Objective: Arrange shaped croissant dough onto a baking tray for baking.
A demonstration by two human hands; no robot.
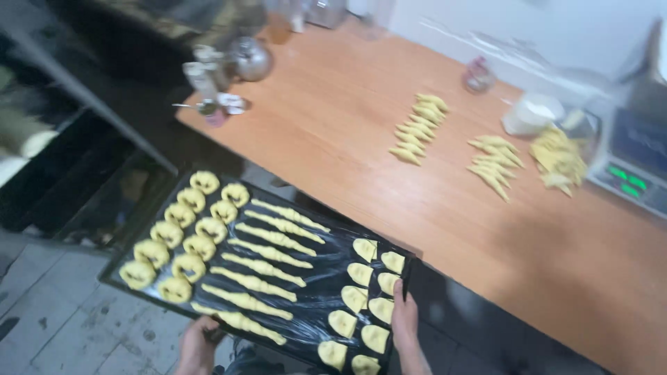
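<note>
- Two hands carry a black rectangular baking tray (319, 274) of yellow dough shapes (267, 260).
- Left hand (198, 347) — grip clasping the tray's near edge.
- Right hand (405, 323) — grip pinching its corner, beside the wooden desk (347, 104).

Black baking tray (125, 279), level beside wooden table edge, rows of yellow dough pieces (264, 264), gripped at near edge

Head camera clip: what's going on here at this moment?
A person holds a black baking tray with both hands, the left hand under its near edge and the right hand gripping its right edge. The tray carries unbaked yellow dough pieces: round knots, long twists and half-moon shapes. It is held off the wooden table, where more shaped dough lies beside a scale.
</note>
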